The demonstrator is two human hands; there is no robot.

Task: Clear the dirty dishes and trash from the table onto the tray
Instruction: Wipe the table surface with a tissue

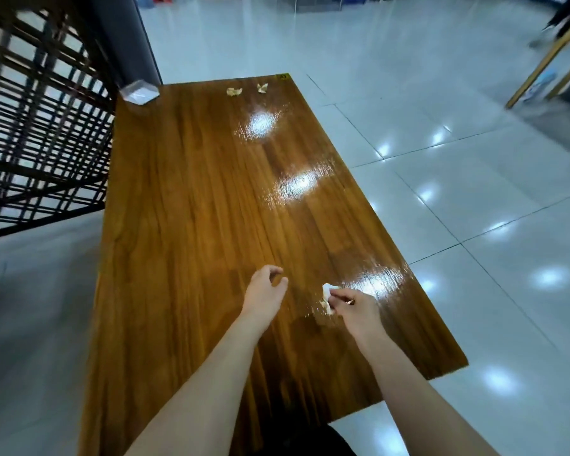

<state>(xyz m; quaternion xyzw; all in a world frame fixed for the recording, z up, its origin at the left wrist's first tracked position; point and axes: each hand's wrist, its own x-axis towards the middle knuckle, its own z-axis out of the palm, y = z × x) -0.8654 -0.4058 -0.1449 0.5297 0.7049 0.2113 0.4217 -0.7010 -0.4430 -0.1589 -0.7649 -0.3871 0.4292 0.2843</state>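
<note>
Right grip point(356, 307) pinches crumpled napkin point(326, 296) at desk point(195, 192); left grip point(265, 291) loosely curled, empty; far-corner sticker point(282, 76) unreadable

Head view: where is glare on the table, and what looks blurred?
In the head view, three glare patches lie along the table, the nearest beside the tissue pinched by the right hand; the lattice screen and chair at the edges are blurred.
</note>
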